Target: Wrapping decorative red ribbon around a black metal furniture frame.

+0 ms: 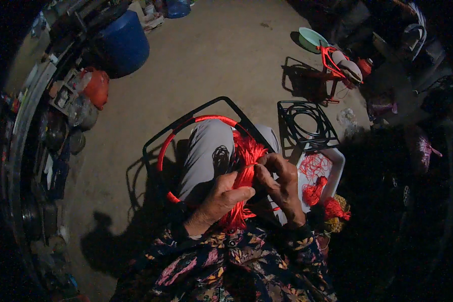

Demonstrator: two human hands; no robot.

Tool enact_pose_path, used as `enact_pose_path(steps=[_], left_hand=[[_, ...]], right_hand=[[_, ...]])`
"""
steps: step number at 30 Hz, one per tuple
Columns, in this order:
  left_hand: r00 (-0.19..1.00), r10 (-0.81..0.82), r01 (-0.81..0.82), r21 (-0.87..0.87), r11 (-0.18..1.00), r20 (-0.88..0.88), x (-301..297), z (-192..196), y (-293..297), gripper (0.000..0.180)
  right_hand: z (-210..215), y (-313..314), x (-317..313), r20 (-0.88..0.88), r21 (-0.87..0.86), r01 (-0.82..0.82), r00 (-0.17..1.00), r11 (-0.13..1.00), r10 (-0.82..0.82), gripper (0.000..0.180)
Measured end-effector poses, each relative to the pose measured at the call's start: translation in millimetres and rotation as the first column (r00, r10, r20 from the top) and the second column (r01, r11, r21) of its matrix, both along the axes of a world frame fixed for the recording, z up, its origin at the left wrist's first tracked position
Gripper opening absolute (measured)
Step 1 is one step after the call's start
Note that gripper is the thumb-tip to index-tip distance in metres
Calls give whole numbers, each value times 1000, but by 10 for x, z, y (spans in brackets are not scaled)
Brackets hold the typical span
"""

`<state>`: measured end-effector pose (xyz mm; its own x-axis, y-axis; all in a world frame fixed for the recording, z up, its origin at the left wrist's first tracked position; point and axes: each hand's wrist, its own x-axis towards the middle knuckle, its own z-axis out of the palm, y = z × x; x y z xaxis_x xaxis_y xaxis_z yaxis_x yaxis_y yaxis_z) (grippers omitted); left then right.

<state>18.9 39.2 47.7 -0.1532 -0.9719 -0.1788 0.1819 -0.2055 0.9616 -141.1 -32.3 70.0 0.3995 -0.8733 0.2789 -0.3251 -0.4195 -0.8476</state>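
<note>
A thick hank of bright red cord [247,151] lies lengthwise between my grey-trousered knees. My left hand [217,204] is closed around the hank at its middle, thumb across the strands. On its other side, my right hand [283,186] is bent with thumb and forefinger pinched together at a thin strand crossing the hank. The fingertips partly hide that strand. Across my lap rests a black frame [185,118] with angled corners, and a ring wrapped in red cord [161,157] is set inside it. My arms and the hank cover the frame's near part.
To my right, a white tray [340,173] holds loose red cord, with a black looped frame [309,126] at its far edge. Red and yellow bundles [338,214] lie nearby. Farther off are a red-framed stool [329,60] and a green basin [312,38]. A blue barrel [126,45] stands far left.
</note>
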Motion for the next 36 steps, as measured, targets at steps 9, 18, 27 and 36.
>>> enact_pose_path(steps=[9, 18, 27, 36], left_hand=[[936, 81, -23, 172, 985, -343, -2, 204, 15, 28], [988, 58, -77, -125, 989, -144, -60, 31, 40, 35], [936, 309, -289, -136, 948, 168, 33, -209, 2, 28], [911, 355, -341, -100, 935, 211, 17, -378, 138, 26]], right_hand=[[-21, 171, -166, 243, 514, 98, 936, 852, -255, 22], [68, 211, 75, 290, 634, -85, 948, 769, -134, 35], [404, -57, -1873, 543, 574, 208, 628, 792, -558, 34], [-230, 560, -2954, -247, 455, 749, 626, 482, -740, 36]])
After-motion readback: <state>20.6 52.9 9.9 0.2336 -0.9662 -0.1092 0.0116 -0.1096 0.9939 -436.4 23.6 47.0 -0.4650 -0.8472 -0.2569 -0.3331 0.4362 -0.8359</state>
